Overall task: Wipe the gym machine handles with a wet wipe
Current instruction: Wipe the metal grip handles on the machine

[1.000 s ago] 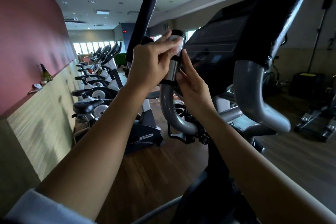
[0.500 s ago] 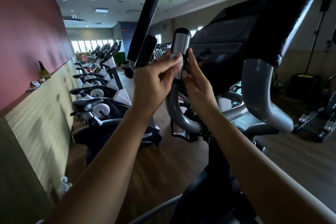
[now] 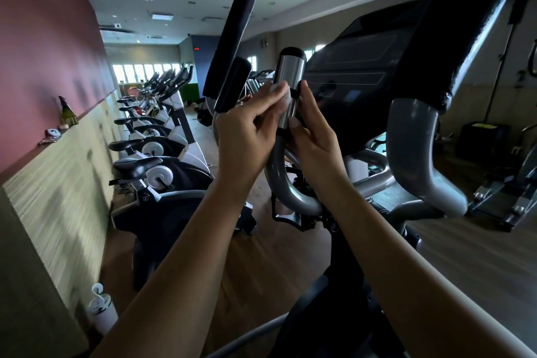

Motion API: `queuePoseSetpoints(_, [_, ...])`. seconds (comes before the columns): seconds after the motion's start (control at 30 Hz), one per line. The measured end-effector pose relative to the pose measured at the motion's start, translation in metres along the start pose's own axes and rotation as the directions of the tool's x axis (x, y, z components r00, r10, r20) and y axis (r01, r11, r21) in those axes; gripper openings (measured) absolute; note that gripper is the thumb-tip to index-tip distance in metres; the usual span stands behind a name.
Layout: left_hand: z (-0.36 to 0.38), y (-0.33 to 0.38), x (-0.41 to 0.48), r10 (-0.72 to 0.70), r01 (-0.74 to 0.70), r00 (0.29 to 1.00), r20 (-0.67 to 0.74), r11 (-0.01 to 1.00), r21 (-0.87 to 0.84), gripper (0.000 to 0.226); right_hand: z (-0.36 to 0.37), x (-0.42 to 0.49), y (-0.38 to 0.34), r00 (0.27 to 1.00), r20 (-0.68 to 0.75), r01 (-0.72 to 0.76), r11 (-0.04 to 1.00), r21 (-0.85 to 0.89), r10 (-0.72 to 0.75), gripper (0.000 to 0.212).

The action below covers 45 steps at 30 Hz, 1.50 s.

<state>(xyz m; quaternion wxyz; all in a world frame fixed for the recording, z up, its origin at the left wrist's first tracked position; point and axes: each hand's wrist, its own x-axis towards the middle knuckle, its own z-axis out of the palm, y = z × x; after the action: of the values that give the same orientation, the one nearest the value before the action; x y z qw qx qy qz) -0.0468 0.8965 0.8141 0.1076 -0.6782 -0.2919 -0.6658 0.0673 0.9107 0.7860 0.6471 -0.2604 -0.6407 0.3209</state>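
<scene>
The left hand (image 3: 250,131) is pressing a pinched wet wipe (image 3: 284,96) onto the chrome handle (image 3: 290,73) while the right hand (image 3: 315,136) is bracing it with straight, unclenched fingers (image 3: 305,99).

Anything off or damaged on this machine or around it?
The black foam grip on the big grey tube handle has a ragged, uneven lower edge, as if torn or worn. A white lidded tub stands on the wooden floor by the panelled wall. Nothing else stands out.
</scene>
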Motion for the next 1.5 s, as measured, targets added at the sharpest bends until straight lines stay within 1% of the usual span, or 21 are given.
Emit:
queuePoseSetpoints(0.13, [-0.005, -0.004, -0.01, -0.006, 0.007, 1.0, 0.021, 0.999, -0.046, 0.027, 0.003, 0.006, -0.003, 1.0, 0.001, 0.013, 1.0, 0.028, -0.013, 0.062])
queuePoseSetpoints(0.27, [0.004, -0.006, 0.028, 0.002, -0.001, 1.0, 0.03, 1.0, -0.017, 0.028, 0.002, 0.014, -0.01, 0.999, -0.005, 0.046, 0.998, 0.034, -0.046, 0.062])
queuePoseSetpoints(0.4, [0.014, -0.008, 0.059, -0.033, 0.034, 0.999, 0.014, 0.998, -0.056, 0.028, 0.003, 0.017, -0.013, 0.998, -0.004, 0.059, 0.997, 0.041, -0.059, 0.06])
queuePoseSetpoints(0.47, [0.013, -0.008, 0.052, -0.039, 0.04, 0.999, 0.016, 0.998, -0.052, 0.028, 0.002, 0.017, -0.011, 0.998, -0.005, 0.063, 0.997, 0.051, -0.063, 0.059])
queuePoseSetpoints(0.63, [-0.001, -0.008, -0.003, -0.016, 0.016, 1.0, -0.001, 0.999, -0.046, 0.029, -0.002, 0.014, -0.012, 0.997, 0.046, 0.059, 0.993, 0.104, -0.064, 0.061])
queuePoseSetpoints(0.83, [0.008, -0.002, 0.032, -0.044, 0.044, 0.999, 0.001, 0.999, 0.008, 0.029, 0.002, 0.009, -0.011, 0.997, 0.031, 0.061, 0.978, 0.201, -0.069, 0.065])
queuePoseSetpoints(0.9, [0.01, 0.003, 0.025, -0.033, 0.034, 0.999, -0.003, 0.999, 0.013, 0.029, 0.002, 0.006, -0.01, 0.998, 0.024, 0.055, 0.972, 0.23, -0.063, 0.067])
queuePoseSetpoints(1.0, [0.003, 0.007, -0.01, -0.004, 0.003, 1.0, 0.007, 0.997, 0.078, 0.029, 0.001, 0.001, -0.011, 0.999, 0.017, 0.03, 0.968, 0.249, -0.036, 0.068])
queuePoseSetpoints(1.07, [-0.003, 0.008, -0.032, -0.024, 0.023, 1.0, 0.006, 0.995, 0.093, 0.03, 0.003, -0.003, -0.012, 0.999, 0.029, 0.014, 0.972, 0.235, -0.021, 0.067])
queuePoseSetpoints(1.2, [-0.009, 0.013, -0.042, -0.156, 0.155, 0.988, -0.022, 0.987, -0.028, 0.027, 0.003, -0.009, -0.009, 0.999, 0.024, 0.022, 0.98, 0.197, -0.027, 0.065])
queuePoseSetpoints(1.3, [-0.012, 0.009, -0.036, -0.196, 0.197, 0.979, -0.048, 0.98, 0.021, 0.026, 0.002, -0.015, -0.003, 1.0, 0.009, 0.018, 0.989, 0.147, -0.019, 0.064])
queuePoseSetpoints(1.37, [-0.014, 0.007, -0.037, -0.211, 0.214, 0.976, -0.051, 0.976, 0.052, 0.027, 0.003, -0.023, -0.001, 1.0, -0.007, 0.001, 0.997, 0.078, -0.001, 0.062])
queuePoseSetpoints(1.5, [-0.022, 0.01, -0.05, -0.272, 0.274, 0.961, -0.042, 0.96, 0.058, 0.03, 0.0, -0.05, -0.003, 0.999, -0.034, -0.011, 0.999, -0.033, 0.01, 0.051])
